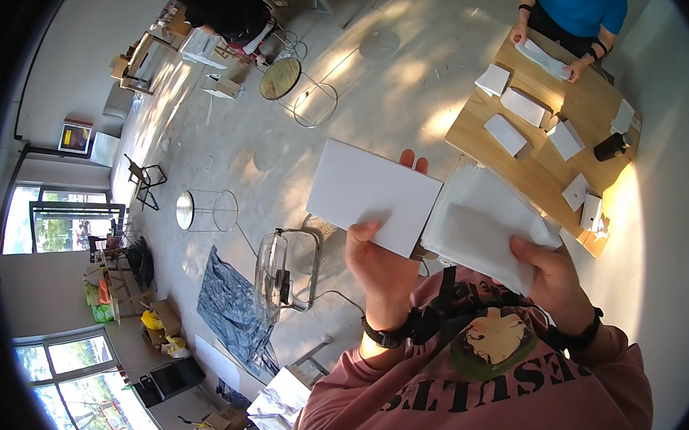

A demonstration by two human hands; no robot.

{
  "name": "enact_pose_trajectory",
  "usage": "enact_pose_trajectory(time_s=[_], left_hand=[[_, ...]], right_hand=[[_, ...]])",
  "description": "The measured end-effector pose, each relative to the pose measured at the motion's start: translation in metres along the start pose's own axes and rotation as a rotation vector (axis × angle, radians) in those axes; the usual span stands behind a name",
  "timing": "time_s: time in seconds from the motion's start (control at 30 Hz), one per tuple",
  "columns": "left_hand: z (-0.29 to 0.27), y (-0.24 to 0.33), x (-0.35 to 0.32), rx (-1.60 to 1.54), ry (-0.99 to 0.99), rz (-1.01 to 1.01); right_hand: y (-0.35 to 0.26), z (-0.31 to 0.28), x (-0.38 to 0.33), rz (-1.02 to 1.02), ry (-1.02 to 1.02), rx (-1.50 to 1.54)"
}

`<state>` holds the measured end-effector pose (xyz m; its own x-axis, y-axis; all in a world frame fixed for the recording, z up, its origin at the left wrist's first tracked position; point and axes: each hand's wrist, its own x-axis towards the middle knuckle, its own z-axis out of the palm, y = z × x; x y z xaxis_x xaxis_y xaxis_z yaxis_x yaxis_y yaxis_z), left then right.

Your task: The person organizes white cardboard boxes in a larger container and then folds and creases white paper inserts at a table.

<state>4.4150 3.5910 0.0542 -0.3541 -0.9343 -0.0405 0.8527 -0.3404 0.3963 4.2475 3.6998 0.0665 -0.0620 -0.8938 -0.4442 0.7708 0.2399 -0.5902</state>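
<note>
A flat white box (374,195) is in my left hand (380,272), its plain face toward me. The thumb lies on the near edge of that face, and two fingertips show past the far edge. My right hand (551,281) grips a stack of thin, translucent white sleeves (484,225), thumb on top and the other fingers mostly hidden beneath. The box's right edge meets or slightly overlaps the left edge of the stack; whether they touch I cannot tell. Both are held up in front of my chest.
A wooden table (478,132) at the far right carries several white boxes (525,108) and a black cylinder (611,146). A person in blue there holds a white sheet (543,59). A metal-framed fan (285,271), stools (280,79) and a grey sheet (230,307) stand or lie on the floor.
</note>
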Motion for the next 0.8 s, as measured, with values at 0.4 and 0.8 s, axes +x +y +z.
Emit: enact_pose_trajectory(time_s=[0.4,0.8], left_hand=[[0.016,-0.012,0.008,-0.039,-0.037,0.145],[0.013,-0.008,0.008,-0.021,-0.108,0.169]], right_hand=[[0.021,0.001,-0.001,-0.276,0.175,-0.524],[-0.012,0.026,-0.009,-0.349,-0.065,-0.709]])
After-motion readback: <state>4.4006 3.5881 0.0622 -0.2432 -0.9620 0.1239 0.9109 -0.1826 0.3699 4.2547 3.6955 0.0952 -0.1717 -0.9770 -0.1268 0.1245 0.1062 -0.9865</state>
